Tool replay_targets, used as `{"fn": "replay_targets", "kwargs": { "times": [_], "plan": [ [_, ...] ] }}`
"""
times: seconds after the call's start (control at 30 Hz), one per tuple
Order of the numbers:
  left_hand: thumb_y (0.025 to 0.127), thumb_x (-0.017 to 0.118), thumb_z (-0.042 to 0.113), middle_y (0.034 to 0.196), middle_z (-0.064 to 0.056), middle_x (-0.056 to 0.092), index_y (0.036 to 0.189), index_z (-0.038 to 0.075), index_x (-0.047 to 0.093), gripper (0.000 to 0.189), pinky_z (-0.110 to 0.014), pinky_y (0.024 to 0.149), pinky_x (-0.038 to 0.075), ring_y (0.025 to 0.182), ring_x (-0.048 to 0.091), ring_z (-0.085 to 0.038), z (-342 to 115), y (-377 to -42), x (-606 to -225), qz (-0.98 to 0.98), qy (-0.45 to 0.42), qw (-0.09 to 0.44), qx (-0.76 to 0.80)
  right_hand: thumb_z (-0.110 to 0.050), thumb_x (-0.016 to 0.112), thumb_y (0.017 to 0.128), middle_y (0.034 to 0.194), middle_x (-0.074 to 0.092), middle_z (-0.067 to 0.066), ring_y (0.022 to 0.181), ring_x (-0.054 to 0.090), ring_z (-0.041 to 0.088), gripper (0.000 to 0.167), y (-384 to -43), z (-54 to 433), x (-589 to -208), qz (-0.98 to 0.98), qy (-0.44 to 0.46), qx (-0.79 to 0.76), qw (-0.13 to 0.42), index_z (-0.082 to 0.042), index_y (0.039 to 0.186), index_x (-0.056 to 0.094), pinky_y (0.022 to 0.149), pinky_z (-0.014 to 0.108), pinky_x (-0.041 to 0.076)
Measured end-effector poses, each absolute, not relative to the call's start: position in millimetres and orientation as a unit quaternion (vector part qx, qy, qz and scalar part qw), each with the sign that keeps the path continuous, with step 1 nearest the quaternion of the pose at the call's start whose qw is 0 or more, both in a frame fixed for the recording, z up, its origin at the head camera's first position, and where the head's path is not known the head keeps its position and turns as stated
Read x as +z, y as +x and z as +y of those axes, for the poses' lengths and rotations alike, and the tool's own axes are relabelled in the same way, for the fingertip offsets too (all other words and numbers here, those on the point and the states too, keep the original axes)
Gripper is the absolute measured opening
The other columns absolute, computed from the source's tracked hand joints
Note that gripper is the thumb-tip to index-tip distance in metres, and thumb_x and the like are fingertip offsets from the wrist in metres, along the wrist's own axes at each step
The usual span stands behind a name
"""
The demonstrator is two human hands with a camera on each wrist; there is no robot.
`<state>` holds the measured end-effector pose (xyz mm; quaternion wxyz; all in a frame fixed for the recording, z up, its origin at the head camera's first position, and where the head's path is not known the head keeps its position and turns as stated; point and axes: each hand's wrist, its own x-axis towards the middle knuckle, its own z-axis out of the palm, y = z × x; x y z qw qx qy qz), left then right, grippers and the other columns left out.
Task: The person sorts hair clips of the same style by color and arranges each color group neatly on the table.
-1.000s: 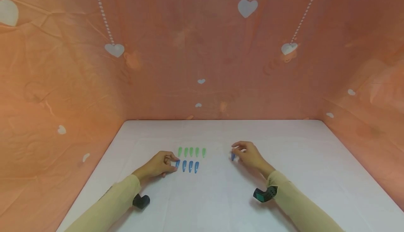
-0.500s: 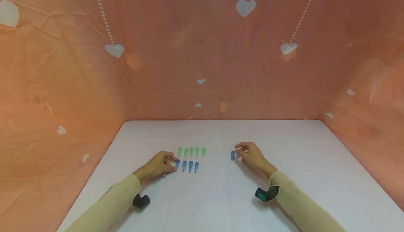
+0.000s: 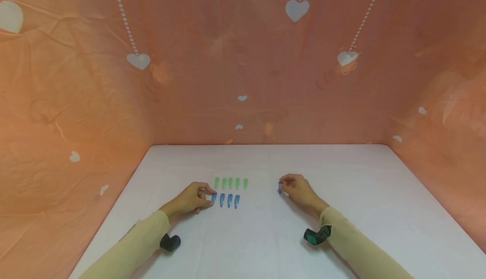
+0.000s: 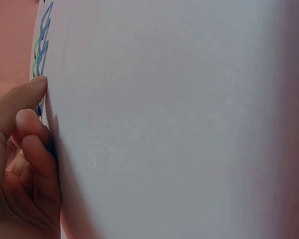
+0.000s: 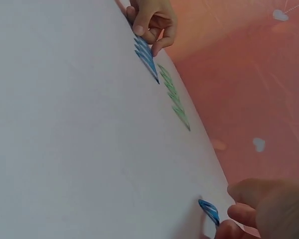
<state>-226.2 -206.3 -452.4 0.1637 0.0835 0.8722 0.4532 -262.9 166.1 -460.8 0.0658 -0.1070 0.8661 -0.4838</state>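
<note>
Teardrop-shaped snap hair clips lie on the white table in two rows in the head view. The far row is of green hair clips [image 3: 230, 183]; the near row is of blue hair clips [image 3: 229, 200]. My left hand [image 3: 194, 197] touches the leftmost blue hair clip [image 3: 214, 197], thumb and fingertips bent about its ends. To the right, apart from the rows, my right hand [image 3: 301, 189] pinches a single blue hair clip [image 3: 280, 188] between thumb and fingertips. In the right wrist view that blue clip [image 5: 209, 211] overlaps the fingertips at its lower end.
The white table [image 3: 262, 241] runs back to an orange cloth wall [image 3: 265, 80] with pale hearts, and similar cloth stands at both sides. Dark wrist devices hang below both sleeves, the left one [image 3: 170, 242] and the right one [image 3: 317, 235], close over the table.
My right hand drew slightly away from the single blue hair clip, then came back to it and now grips it. My left hand and both rows stay as they were.
</note>
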Motion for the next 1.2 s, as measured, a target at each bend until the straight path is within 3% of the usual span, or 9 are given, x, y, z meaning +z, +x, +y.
{"fn": "replay_targets", "kwargs": {
  "times": [0.33, 0.57, 0.87, 1.2],
  "plan": [
    [0.090, 0.075, 0.010, 0.059, 0.003, 0.049, 0.122, 0.000, 0.066, 0.035, -0.019, 0.048, 0.035, 0.046, 0.043, -0.009, -207.4, -226.0, -453.7, 0.866, 0.093, 0.164, 0.463, -0.007, 0.072, 0.087, 0.101, 0.068, 0.013, 0.077, 0.050, 0.014, 0.024, -261.6, 159.8, -464.5, 0.904, -0.132, -0.406, 0.005, 0.000, 0.109, 0.070, 0.072, 0.027, 0.042],
    [0.090, 0.075, 0.010, 0.059, 0.003, 0.049, 0.122, 0.001, 0.066, 0.035, -0.019, 0.048, 0.035, 0.046, 0.043, -0.009, -207.4, -226.4, -453.7, 0.868, 0.090, 0.162, 0.460, -0.002, 0.069, 0.084, 0.095, 0.066, 0.011, 0.072, 0.049, 0.015, 0.029, -263.1, 158.8, -463.2, 0.910, -0.138, -0.391, 0.008, 0.000, 0.113, 0.068, 0.067, 0.028, 0.040],
    [0.090, 0.075, 0.010, 0.059, 0.003, 0.049, 0.122, 0.001, 0.067, 0.035, -0.019, 0.048, 0.035, 0.046, 0.043, -0.009, -207.0, -226.5, -454.0, 0.869, 0.091, 0.163, 0.457, 0.001, 0.065, 0.081, 0.081, 0.063, 0.004, 0.073, 0.053, 0.014, 0.046, -264.7, 157.8, -462.4, 0.917, -0.124, -0.380, 0.004, 0.001, 0.128, 0.062, 0.068, 0.028, 0.042],
    [0.090, 0.075, 0.010, 0.058, 0.004, 0.049, 0.120, 0.003, 0.067, 0.032, -0.019, 0.048, 0.035, 0.046, 0.043, -0.009, -207.0, -226.4, -454.8, 0.870, 0.092, 0.165, 0.455, 0.005, 0.057, 0.086, 0.080, 0.063, 0.009, 0.069, 0.052, 0.013, 0.042, -269.6, 163.5, -465.1, 0.898, -0.139, -0.417, -0.006, 0.005, 0.128, 0.062, 0.064, 0.025, 0.043]
  ]
}}
